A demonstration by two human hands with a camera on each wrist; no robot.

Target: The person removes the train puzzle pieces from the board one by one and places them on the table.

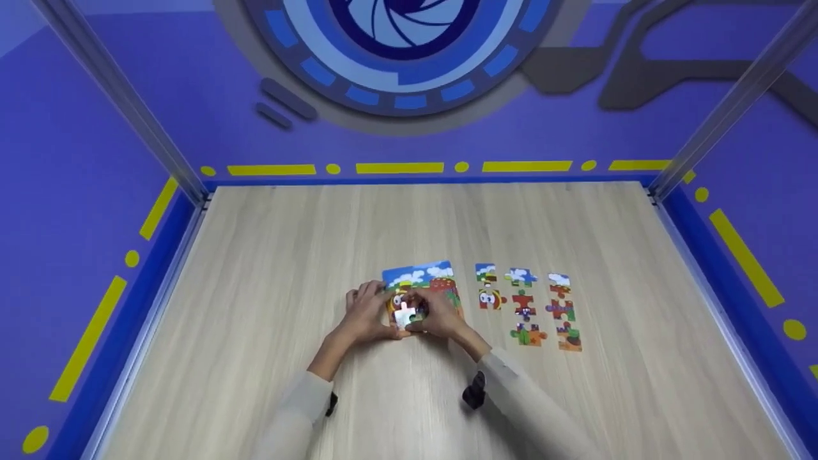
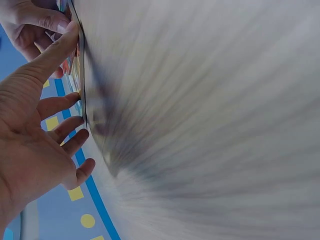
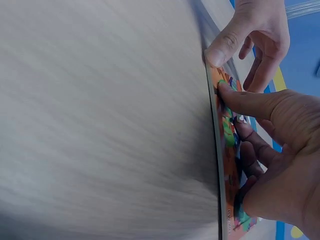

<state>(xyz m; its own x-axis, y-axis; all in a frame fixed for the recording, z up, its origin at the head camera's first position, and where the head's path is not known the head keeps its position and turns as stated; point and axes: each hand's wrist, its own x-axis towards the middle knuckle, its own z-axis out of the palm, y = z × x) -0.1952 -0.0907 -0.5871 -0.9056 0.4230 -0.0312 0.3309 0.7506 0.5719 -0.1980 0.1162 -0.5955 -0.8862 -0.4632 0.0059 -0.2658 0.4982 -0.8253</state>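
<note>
A jigsaw puzzle board (image 1: 418,276), with a printed sky, clouds and cartoon figures, lies flat in front of me. My left hand (image 1: 367,314) holds its left side, thumb (image 2: 57,47) at the near corner and fingers along the left edge. Over the lower part of the board, my right hand (image 1: 441,313) pinches a puzzle piece (image 1: 403,316) that shines white with glare in the head view. In the right wrist view the right thumb (image 3: 245,101) and forefinger reach down to the picture surface. The right palm and fingers hide much of the board's right side.
Right of the board, several loose puzzle pieces (image 1: 524,305) lie spaced out in three columns on the wooden table (image 1: 307,243). Blue-purple panels (image 1: 172,76) with yellow marks enclose the table at the back and both sides.
</note>
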